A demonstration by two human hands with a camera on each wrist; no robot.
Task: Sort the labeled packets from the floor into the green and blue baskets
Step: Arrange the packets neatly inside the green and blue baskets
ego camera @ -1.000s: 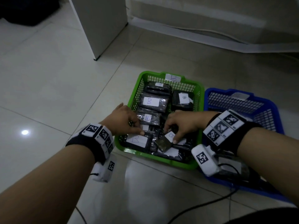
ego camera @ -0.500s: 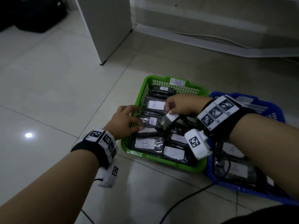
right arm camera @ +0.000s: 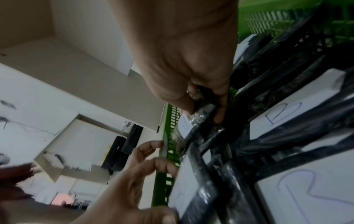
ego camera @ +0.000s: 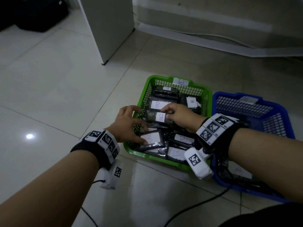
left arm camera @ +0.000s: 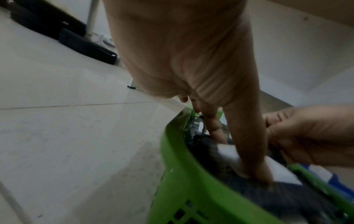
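Note:
The green basket [ego camera: 147,155] holds several black packets with white B labels. My right hand [ego camera: 165,113] pinches one B packet [ego camera: 154,117] by its right edge, over the basket's middle; the right wrist view shows thumb and fingers clamped on the packet [right arm camera: 195,121]. My left hand [ego camera: 141,133] reaches over the basket's left rim with fingers spread and its thumb pressing on the near-left B packet [ego camera: 152,139]. The left wrist view shows that straight thumb on the white label inside the green basket [left arm camera: 178,174]. The blue basket [ego camera: 229,94] stands to the right, touching the green one.
More dark packets [ego camera: 237,171] lie in the blue basket under my right forearm. A white cabinet panel [ego camera: 111,27] stands at the back left, with a black bag [ego camera: 37,13] beyond it. A black cable [ego camera: 196,207] runs over the tiles near me.
My right hand picked a B packet from the basket's near part and carried it toward the middle. My left hand shifted onto the near-left packet.

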